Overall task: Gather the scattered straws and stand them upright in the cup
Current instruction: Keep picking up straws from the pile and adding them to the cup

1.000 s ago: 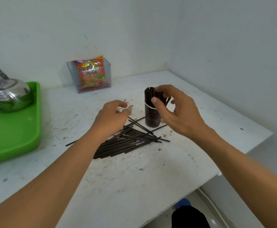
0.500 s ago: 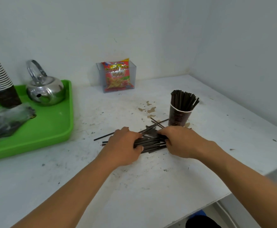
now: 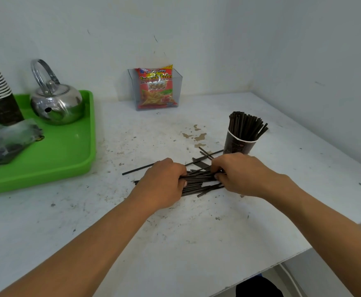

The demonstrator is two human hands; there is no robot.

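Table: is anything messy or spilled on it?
Yes. Loose straws lie in a heap on the table instead of standing in the cup, and brown stains mark the top behind them.

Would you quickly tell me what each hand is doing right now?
Left hand: closed on the loose straws.
Right hand: closed on the same straws.
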